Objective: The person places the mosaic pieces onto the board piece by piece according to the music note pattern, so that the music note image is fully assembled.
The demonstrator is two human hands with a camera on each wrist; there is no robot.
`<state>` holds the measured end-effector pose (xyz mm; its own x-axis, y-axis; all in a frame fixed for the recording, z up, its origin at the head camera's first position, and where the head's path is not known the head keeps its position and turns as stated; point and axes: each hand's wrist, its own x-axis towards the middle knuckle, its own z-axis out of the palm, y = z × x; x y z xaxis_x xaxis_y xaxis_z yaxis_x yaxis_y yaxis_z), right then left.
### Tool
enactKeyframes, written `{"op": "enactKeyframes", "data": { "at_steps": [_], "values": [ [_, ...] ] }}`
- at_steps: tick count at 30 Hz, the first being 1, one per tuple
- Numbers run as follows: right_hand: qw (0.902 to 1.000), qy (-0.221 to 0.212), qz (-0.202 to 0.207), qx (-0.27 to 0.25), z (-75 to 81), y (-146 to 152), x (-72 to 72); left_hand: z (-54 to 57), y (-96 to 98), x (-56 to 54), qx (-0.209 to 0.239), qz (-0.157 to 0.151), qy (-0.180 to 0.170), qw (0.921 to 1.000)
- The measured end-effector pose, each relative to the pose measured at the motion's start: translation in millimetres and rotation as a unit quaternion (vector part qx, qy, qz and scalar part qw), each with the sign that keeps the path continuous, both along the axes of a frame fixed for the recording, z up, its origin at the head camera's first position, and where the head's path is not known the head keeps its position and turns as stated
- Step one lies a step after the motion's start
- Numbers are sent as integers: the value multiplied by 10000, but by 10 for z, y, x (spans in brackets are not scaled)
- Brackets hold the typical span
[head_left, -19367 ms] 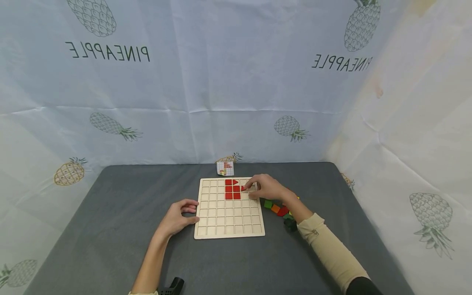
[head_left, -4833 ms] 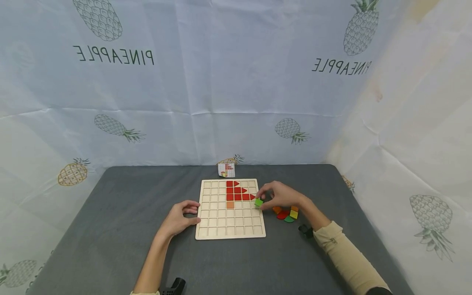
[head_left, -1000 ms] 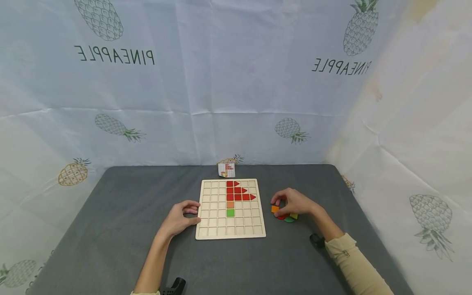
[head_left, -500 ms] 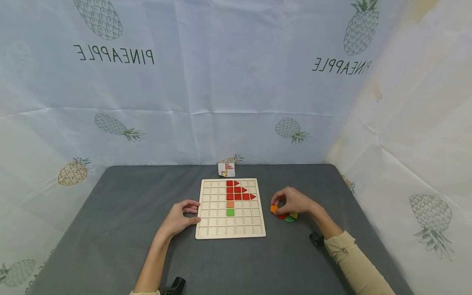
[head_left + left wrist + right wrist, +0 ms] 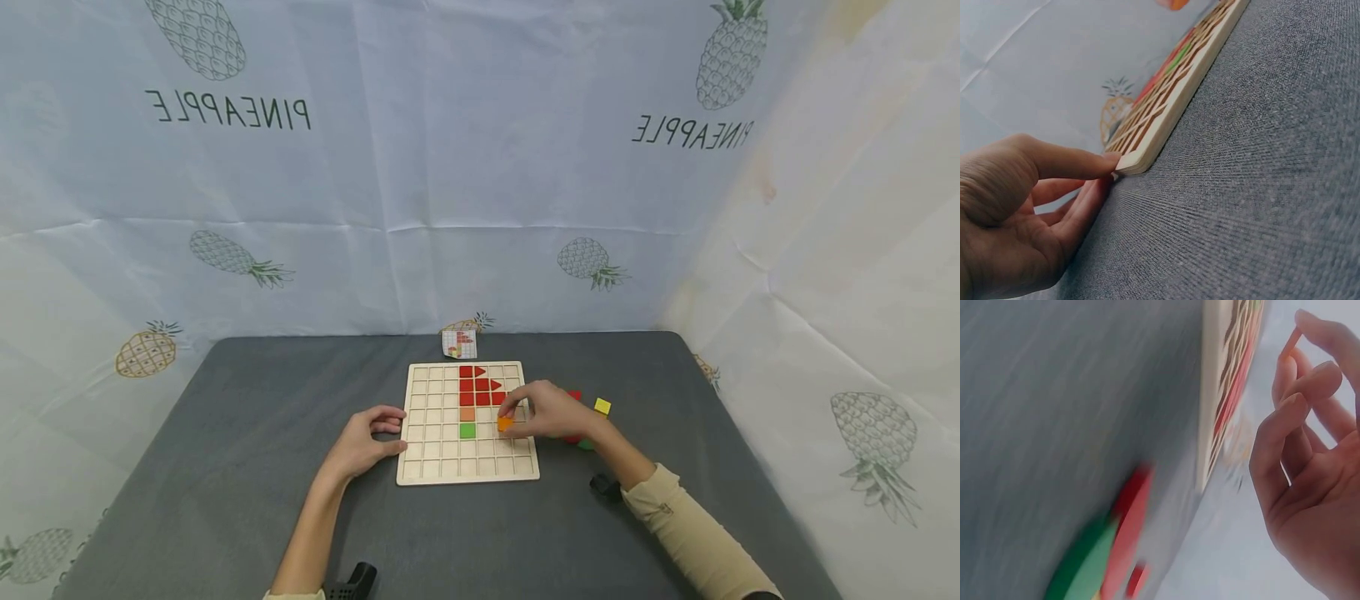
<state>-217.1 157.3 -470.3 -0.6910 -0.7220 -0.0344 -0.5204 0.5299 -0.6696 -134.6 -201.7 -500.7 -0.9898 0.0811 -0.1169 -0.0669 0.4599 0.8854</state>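
My left hand (image 5: pixel 358 443) rests its thumb and fingertips against the left edge of a pale wooden grid board (image 5: pixel 435 454). The left wrist view shows the thumb (image 5: pixel 1094 164) touching the board's edge close up. Above the board's right part, my right hand (image 5: pixel 551 410) pinches an orange square tile (image 5: pixel 506 424) between thumb and fingers; the right wrist view shows that tile (image 5: pixel 1290 344) edge-on. Red squares and triangles (image 5: pixel 467 385) fill cells at the top of the board. Below them in one column sit a pale orange square (image 5: pixel 467 413) and a green square (image 5: pixel 468 430).
Right of the board lie loose pieces, partly behind my right arm: a yellow tile (image 5: pixel 602 406), a red one (image 5: pixel 575 395) and a green curved one (image 5: pixel 1088 559). A small pattern card (image 5: pixel 459 343) stands behind the board. A pineapple-print cloth (image 5: pixel 480 167) hangs behind the grey table.
My right hand has carried the orange tile leftward from the loose pieces to above the board. Earlier, the pale orange and green squares went into the column. The left hand stays put.
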Motion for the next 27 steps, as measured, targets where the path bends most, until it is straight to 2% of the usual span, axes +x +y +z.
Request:
{"op": "enactKeyframes", "data": {
  "at_steps": [5,11,21,27],
  "values": [
    [9992,227,307,138,-35,-327,75,2,1,-5,-10,13,27,10000],
    [9962,516,510,472,-96,-548,130,-1,2,-11,-18,33,44,10000],
    [9955,634,551,438,-134,-619,183,-2,6,-10,-55,24,57,10000],
    [9941,706,653,495,-101,-599,209,-4,9,-9,-40,27,43,10000]
  ]
}}
